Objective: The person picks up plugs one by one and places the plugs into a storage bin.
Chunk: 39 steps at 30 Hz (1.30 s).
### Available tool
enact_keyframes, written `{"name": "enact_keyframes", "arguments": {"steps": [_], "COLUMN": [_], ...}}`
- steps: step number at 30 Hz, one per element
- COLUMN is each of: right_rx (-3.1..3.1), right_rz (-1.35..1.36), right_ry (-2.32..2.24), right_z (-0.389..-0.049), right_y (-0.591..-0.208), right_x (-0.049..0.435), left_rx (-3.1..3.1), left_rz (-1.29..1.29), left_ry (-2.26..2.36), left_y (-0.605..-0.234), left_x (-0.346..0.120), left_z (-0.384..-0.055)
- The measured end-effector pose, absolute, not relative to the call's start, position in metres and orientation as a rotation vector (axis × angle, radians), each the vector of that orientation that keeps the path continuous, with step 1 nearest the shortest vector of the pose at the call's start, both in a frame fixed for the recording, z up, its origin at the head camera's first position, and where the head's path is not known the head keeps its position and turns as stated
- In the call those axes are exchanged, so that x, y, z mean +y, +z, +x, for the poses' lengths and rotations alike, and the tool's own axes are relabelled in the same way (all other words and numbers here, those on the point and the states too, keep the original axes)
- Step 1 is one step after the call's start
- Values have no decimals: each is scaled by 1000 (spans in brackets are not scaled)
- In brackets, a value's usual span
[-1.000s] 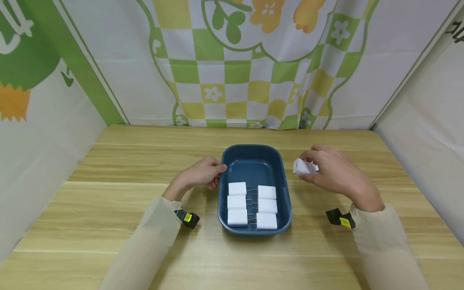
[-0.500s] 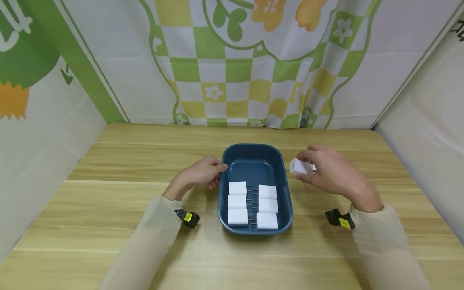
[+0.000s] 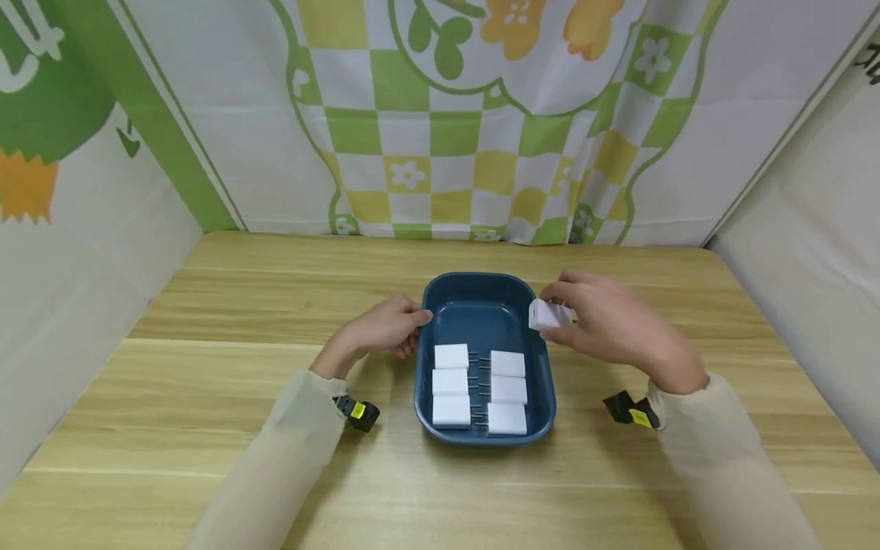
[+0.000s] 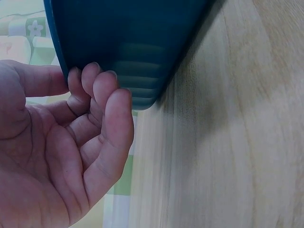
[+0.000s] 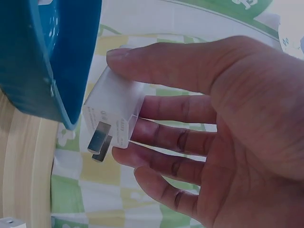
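My right hand (image 3: 605,321) pinches a white charger plug (image 3: 550,314) between thumb and fingers, at the right rim of a blue plastic tray (image 3: 481,281). In the right wrist view two flat metal prongs stick out of the held charger plug (image 5: 109,102). My left hand (image 3: 385,328) grips the tray's left rim, thumb on top and fingers curled against the outer wall, as the left wrist view shows. Inside the tray, several white charger plugs (image 3: 450,382) lie in two columns at the near end, prongs facing inward. The far end shows bare tray floor.
The tray stands on a wooden table (image 3: 241,382). A patterned cloth (image 3: 454,153) hangs behind the table's far edge, with pale cloth walls at both sides. Each wrist wears a small black camera. A white object (image 5: 12,222) shows at the right wrist view's lower left corner.
My right hand has moved left with the charger plug, from beside the tray to its right rim. My left hand keeps its hold, and the plugs in the tray stay put.
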State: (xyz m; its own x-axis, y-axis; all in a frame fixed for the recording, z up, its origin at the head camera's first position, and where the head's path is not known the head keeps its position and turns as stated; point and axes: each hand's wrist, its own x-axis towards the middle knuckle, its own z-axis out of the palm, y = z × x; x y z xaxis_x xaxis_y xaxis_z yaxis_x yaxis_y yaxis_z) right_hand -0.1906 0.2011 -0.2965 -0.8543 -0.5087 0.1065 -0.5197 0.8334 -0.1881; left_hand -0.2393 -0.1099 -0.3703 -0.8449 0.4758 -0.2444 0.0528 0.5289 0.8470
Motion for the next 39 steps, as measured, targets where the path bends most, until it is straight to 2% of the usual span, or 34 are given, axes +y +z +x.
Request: {"name": "enact_keyframes", "arguments": {"steps": [39], "right_rx": [-3053], "right_rz": [998], "right_ry": [296], "right_z": [-218], "right_y": [-303], "right_x": [144], "left_rx": [2319], "left_rz": [461], "left_ry": [1273], "left_y": [-374], "left_x": [-112], "left_z": [-240]}}
